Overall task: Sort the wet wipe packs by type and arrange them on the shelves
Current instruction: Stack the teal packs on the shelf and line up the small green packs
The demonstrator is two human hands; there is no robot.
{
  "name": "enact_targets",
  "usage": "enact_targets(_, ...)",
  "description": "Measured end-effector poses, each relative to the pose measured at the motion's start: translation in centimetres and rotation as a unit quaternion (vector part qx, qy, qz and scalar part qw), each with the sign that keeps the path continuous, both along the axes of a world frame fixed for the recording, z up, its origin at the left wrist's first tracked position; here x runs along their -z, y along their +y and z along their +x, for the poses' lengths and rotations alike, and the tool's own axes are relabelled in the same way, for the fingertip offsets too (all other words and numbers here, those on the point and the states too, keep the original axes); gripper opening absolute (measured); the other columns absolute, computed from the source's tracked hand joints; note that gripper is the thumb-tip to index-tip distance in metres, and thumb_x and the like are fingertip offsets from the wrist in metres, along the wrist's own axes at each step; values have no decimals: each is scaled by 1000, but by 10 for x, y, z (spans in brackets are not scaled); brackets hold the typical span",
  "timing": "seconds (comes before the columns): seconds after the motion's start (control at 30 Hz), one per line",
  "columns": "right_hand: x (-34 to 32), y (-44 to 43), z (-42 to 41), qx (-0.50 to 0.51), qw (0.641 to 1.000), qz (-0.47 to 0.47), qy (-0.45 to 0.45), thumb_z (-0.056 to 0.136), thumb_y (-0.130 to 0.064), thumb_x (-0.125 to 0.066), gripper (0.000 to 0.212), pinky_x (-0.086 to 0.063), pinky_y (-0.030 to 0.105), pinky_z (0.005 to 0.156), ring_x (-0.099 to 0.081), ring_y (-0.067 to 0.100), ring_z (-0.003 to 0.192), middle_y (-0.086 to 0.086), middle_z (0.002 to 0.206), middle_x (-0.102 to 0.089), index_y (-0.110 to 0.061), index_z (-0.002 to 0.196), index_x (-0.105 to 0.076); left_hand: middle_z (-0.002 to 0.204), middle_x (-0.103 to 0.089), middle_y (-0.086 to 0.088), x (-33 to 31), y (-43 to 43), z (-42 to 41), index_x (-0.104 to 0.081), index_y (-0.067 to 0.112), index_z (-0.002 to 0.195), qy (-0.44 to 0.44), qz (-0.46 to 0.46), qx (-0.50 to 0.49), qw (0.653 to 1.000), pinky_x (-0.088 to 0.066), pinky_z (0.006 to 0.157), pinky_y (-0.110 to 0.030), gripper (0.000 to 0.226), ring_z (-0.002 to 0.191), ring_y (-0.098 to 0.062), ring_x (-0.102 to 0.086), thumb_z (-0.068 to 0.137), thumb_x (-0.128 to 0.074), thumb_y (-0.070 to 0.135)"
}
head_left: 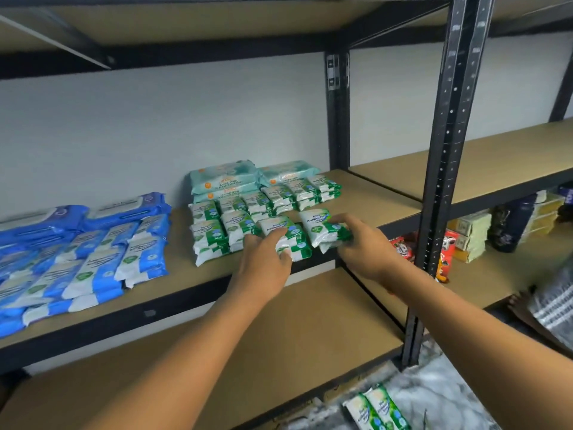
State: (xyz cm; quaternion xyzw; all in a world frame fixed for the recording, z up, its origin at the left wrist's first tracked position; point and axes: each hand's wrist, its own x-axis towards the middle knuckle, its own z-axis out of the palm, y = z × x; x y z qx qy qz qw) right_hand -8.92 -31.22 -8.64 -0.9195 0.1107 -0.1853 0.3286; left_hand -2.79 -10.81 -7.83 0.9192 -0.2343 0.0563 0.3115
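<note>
Several small green-and-white wipe packs (235, 218) lie in rows on the middle shelf (366, 203). My left hand (266, 262) grips the front stack of green packs (288, 237) near the shelf's front edge. My right hand (362, 243) holds another green pack (319, 226) just right of that stack, a little above the shelf. Behind the green rows lie pale teal packs (226, 178). Blue packs (93, 252), large and small, fill the left part of the same shelf. Two more green packs (378, 409) lie on the floor at the bottom.
A black upright post (446, 169) stands right of my right hand. The lower shelf board (279, 336) is beneath my arms. A neighbouring rack on the right holds boxes (471, 234) and red packets (403, 246). A person's foot (524, 308) shows at the right edge.
</note>
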Motion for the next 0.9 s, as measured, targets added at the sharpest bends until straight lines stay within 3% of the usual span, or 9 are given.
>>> enact_targets(0.13, -6, -1, -3, -5, 1000, 7, -3, 81, -53, -68, 49, -47, 33, 88, -58, 23, 104, 1, 119, -56, -41, 124, -49, 120, -31, 3, -1, 2, -5, -40, 33, 148, -56, 23, 20, 998, -52, 78, -34, 53, 71, -12, -52, 97, -55, 30)
enact_targets(0.27, -8, -5, 0, -6, 1000, 4, -14, 81, -61, -68, 45, -56, 40, 79, -64, 19, 87, -1, 116, -61, -37, 116, -51, 132, -35, 4, 0, 0, -10, -47, 32, 143, -95, 24, 31, 995, -49, 83, -31, 51, 85, -12, -57, 94, -62, 35)
enact_targets(0.4, -12, -11, 0, -32, 999, 10, 8, 77, -55, -76, 45, -58, 36, 71, -68, 19, 79, -4, 119, -60, -40, 112, -51, 142, -35, 6, 1, -8, -7, -55, 27, 135, -140, 16, 35, 989, -51, 91, -37, 50, 117, -16, -53, 89, -69, 40)
enact_targets(0.5, -13, -15, 6, -35, 999, -29, 18, 79, -46, -78, 45, -54, 34, 77, -62, 17, 91, -4, 121, -60, -37, 114, -50, 135, -46, 8, -1, -14, -5, -52, 26, 136, -182, 58, 26, 981, -50, 91, -36, 50, 116, -17, -53, 91, -64, 44)
enact_targets(0.63, -15, -15, 30, -38, 997, -61, 14, 79, -46, -77, 45, -51, 36, 80, -59, 21, 98, 0, 120, -62, -34, 113, -51, 129, -58, 6, -6, -21, 3, -52, 28, 134, -274, 135, -37, 952, -38, 97, -36, 45, 117, -22, -44, 94, -56, 48)
enact_targets(0.8, -22, -12, 64, -56, 996, -49, 45, 74, -50, -79, 50, -48, 37, 87, -55, 20, 105, -1, 116, -59, -33, 114, -54, 118, -65, 8, -13, -20, 30, -55, 29, 125, -272, 172, -68, 945, -32, 94, -36, 35, 114, -24, -41, 94, -54, 46)
enact_targets(0.9, -21, -13, 85, -50, 997, -41, 52, 79, -51, -72, 42, -49, 39, 91, -56, 20, 105, 1, 117, -61, -34, 114, -56, 118, -65, 7, -13, -20, 45, -55, 30, 124, -274, 183, -76, 941, -31, 91, -37, 36, 113, -24, -40, 93, -55, 48)
